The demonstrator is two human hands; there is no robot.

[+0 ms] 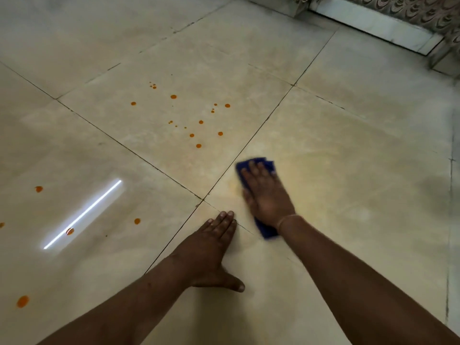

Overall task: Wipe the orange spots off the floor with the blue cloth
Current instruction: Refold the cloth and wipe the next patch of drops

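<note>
Two bare forearms, no sleeves anywhere along their visible length. Left hand [211,247] without rings or bands, nails short and pale at the fingertips. Right hand [265,195] slightly motion-blurred, equally free of rings. Around the right wrist, a single thin thread-like band [288,218], light in tone, looped once. No watch, no gloves, no other markings discernible.
</note>
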